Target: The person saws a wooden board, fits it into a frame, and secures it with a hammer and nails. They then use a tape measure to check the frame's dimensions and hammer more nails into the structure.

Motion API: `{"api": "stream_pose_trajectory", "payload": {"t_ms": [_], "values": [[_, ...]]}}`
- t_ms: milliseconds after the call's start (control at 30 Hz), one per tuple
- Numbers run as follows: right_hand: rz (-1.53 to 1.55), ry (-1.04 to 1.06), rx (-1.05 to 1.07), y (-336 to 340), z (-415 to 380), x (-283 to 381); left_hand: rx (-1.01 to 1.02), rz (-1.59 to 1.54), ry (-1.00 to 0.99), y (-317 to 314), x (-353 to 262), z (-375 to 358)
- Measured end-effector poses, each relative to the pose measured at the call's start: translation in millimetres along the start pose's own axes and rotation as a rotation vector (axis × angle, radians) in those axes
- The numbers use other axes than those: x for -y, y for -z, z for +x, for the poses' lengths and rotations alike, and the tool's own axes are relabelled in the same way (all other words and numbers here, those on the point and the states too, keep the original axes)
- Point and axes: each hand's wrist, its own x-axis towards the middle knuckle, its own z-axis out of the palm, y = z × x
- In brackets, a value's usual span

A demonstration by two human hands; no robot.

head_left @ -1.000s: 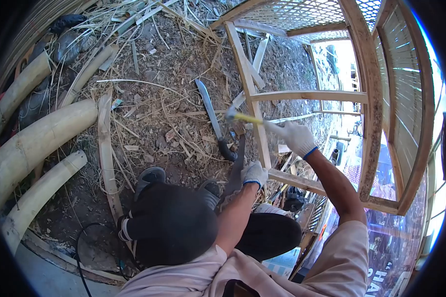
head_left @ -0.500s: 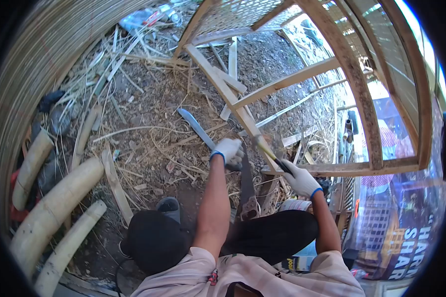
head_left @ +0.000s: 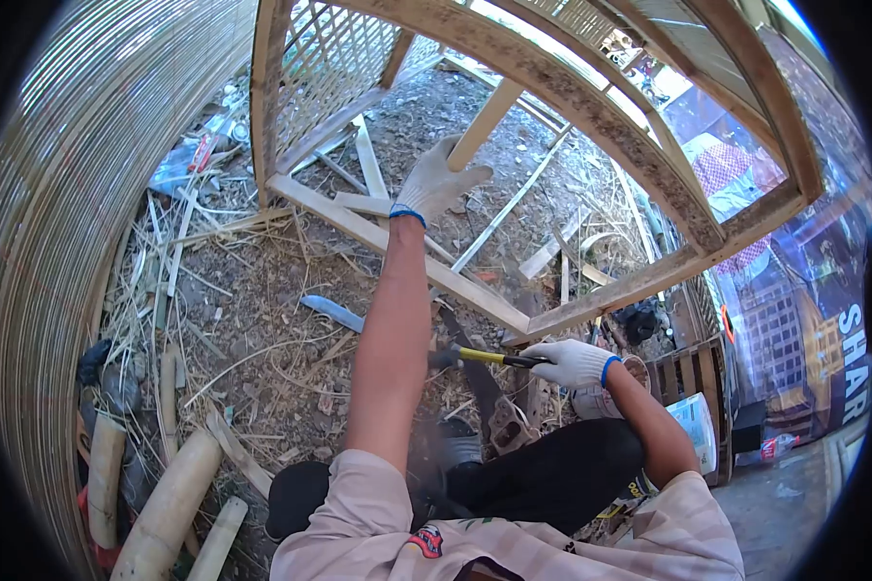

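My left hand [head_left: 434,184], in a white glove with a blue cuff, reaches forward over the frame's lower rail. Its fingers and thumb are around the near end of a wooden crosspiece [head_left: 486,124]; some fingers are hidden behind the wood. My right hand [head_left: 574,363], gloved the same way, grips a hammer [head_left: 484,355] by the black end of its yellow and black handle. The hammer's head is smeared beside my left forearm. In front of me stands the wooden frame [head_left: 388,237], with a lattice panel [head_left: 329,73] on its far left.
On the littered ground lie a machete [head_left: 332,312], partly behind my forearm, and a handsaw [head_left: 489,392] near my knees. Bamboo poles [head_left: 170,504] are at lower left. A slatted wall [head_left: 58,252] curves along the left; a printed banner [head_left: 794,300] hangs at right.
My left hand has gone from beside the machete's handle to the crosspiece, whose near end now sits away from the lower rail. The hammer has swung down and left; the view has shifted.
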Motion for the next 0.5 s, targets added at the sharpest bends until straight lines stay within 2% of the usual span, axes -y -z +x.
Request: {"api": "stream_pose_trajectory", "payload": {"t_ms": [67, 100, 200, 233, 267, 400, 500], "values": [[0.030, 0.032, -0.026, -5, 7, -4, 0.066, -0.051, 0.025, -1, 28, 19], [0.026, 0.034, -0.010, 1, 7, 3, 0.048, 0.030, 0.044, 3, 16, 15], [0.013, -0.028, 0.039, 6, 16, 15, -0.103, 0.100, 0.033, -10, 21, 17], [-0.048, -0.022, 0.018, 5, 18, 17, -0.152, 0.133, 0.009, -13, 22, 19], [-0.061, 0.076, -0.066, -3, 22, 11, -0.192, 0.163, -0.009, -15, 25, 20], [-0.094, 0.038, -0.036, -8, 33, 11, -0.276, 0.294, -0.052, -21, 12, 11], [0.078, 0.086, -0.250, -17, 38, -3, -0.253, 0.278, -0.026, -21, 22, 16]]}}
